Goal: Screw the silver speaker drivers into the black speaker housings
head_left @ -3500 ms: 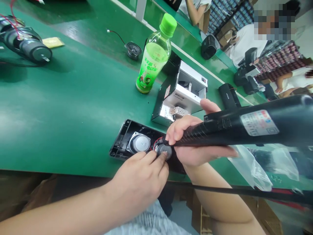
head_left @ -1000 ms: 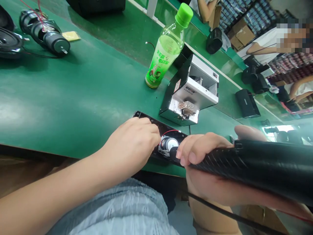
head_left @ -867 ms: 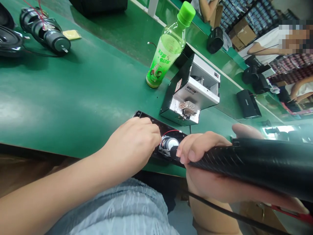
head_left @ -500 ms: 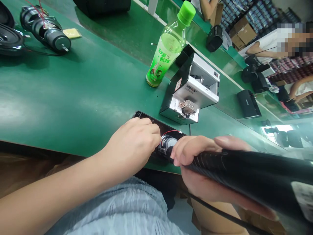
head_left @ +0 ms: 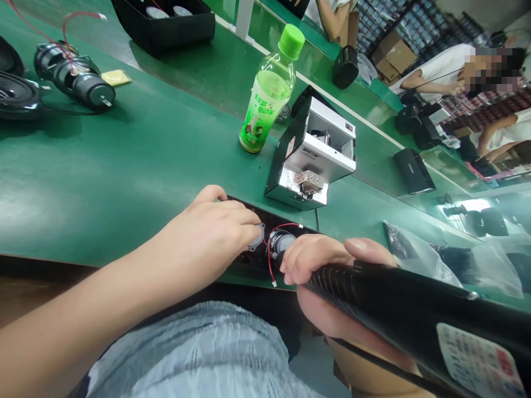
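Observation:
An open black speaker housing (head_left: pixel 265 213) lies on the green bench, with two round speaker drivers inside. My left hand (head_left: pixel 213 221) rests over its left end, fingers curled against the silver back of the left driver (head_left: pixel 256 237). The right driver (head_left: pixel 281 242) sits uncovered just beyond those fingers, and a red wire (head_left: pixel 270 264) loops from it over the housing's edge. My right hand (head_left: pixel 319 265) grips a black electric screwdriver (head_left: pixel 394 298) whose tip is hidden by my fingers, close to the right driver.
A silver-and-black WEIXIN screw feeder (head_left: pixel 309 149) and a green-capped drink bottle (head_left: pixel 267 94) stand just beyond the housing. Loose speaker parts (head_left: pixel 74 77) lie at the left, a plastic bag (head_left: pixel 418 257) lies at the right, and co-workers sit across the bench.
My left hand has slid left, uncovering more of the left driver and the red wire. The screwdriver has swung down and right, and the view has shifted, bringing the plastic bag into sight.

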Available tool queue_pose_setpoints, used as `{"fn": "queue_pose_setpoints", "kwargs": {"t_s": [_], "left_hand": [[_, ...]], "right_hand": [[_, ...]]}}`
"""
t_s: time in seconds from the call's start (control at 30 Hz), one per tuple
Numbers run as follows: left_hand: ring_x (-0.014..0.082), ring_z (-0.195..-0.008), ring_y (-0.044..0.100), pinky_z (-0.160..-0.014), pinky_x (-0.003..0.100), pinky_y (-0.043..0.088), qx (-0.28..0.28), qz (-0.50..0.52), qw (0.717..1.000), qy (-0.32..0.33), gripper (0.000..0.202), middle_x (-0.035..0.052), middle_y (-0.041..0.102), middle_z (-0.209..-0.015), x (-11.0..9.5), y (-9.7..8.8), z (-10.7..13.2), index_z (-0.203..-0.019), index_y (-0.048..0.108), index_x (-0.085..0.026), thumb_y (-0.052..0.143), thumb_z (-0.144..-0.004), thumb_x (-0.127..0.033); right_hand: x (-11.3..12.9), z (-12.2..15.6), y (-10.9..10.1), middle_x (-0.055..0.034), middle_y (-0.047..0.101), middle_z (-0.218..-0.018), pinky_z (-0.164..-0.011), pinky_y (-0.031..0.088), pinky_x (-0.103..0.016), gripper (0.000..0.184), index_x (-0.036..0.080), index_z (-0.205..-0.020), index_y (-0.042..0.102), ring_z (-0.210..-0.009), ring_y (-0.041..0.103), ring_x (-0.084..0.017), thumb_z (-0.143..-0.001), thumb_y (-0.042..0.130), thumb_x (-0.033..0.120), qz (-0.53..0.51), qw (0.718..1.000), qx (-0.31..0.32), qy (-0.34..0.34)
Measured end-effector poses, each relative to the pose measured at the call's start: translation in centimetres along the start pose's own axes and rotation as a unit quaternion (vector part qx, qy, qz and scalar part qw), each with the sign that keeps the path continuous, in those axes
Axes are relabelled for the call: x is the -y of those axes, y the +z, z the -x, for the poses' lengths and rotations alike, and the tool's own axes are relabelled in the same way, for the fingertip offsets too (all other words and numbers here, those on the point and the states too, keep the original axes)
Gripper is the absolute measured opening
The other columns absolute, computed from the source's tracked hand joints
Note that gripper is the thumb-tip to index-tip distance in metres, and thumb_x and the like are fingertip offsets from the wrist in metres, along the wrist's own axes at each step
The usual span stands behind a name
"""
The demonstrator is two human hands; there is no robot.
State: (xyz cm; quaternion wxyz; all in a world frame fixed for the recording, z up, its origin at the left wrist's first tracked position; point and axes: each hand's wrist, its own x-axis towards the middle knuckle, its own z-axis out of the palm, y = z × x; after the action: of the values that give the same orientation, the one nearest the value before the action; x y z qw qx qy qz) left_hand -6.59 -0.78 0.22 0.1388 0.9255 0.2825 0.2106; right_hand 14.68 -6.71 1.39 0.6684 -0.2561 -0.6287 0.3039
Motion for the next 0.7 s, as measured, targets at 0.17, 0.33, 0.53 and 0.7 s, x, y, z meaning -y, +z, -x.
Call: {"fn": "queue_pose_setpoints", "kwargs": {"t_s": [0.17, 0.33, 0.53, 0.7], "left_hand": [[0.0247, -0.11, 0.077, -0.09, 0.046, 0.034, 0.021, 0.003, 1.0, -0.001, 0.021, 0.0012, 0.082, -0.127, 0.6, 0.1, -0.1, -0.114, 0.078, -0.026, 0.063, -0.102, -0.017], [0.0243, -0.106, 0.078, -0.092, 0.047, 0.034, 0.01, -0.014, 1.0, 0.001, 0.022, 0.0032, 0.082, -0.127, 0.6, 0.4, 0.0, -0.112, 0.078, -0.025, 0.057, -0.107, -0.021], [0.0232, -0.091, 0.076, -0.091, 0.048, 0.034, 0.014, -0.025, 1.0, -0.006, 0.022, 0.0058, 0.084, -0.12, 0.5, 0.2, -0.3, -0.105, 0.08, -0.021, 0.058, -0.105, -0.02], [0.0239, -0.087, 0.074, -0.089, 0.046, 0.034, 0.028, -0.017, 0.999, -0.011, 0.023, 0.0043, 0.084, -0.111, 0.5, 0.0, -0.7, -0.103, 0.08, -0.021, 0.058, -0.102, -0.016]], "right_hand": [[0.1, -0.1, -0.7, -0.001, 0.072, -0.078, -0.055, 0.061, -0.038, 0.047, 0.03, -0.144, 0.066, -0.059, 0.066, -0.019, -0.101, 0.053, 0.015, 0.005, 0.999, 0.046, 0.022], [-0.1, 0.2, 0.4, 0.0007, 0.072, -0.075, -0.054, 0.058, -0.035, 0.046, 0.033, -0.145, 0.066, -0.056, 0.065, -0.018, -0.103, 0.052, 0.018, 0.012, 1.0, 0.01, 0.027], [-0.5, 0.4, 2.5, 0.0033, 0.067, -0.066, -0.046, 0.051, -0.031, 0.035, 0.028, -0.139, 0.07, -0.046, 0.056, -0.015, -0.105, 0.057, 0.029, 0.022, 0.994, -0.104, 0.013], [-1.6, 0.1, 1.1, 0.0007, 0.069, -0.07, -0.043, 0.053, -0.034, 0.043, 0.026, -0.139, 0.069, -0.048, 0.06, -0.017, -0.108, 0.052, 0.051, -0.014, 0.999, -0.024, -0.023]]}}
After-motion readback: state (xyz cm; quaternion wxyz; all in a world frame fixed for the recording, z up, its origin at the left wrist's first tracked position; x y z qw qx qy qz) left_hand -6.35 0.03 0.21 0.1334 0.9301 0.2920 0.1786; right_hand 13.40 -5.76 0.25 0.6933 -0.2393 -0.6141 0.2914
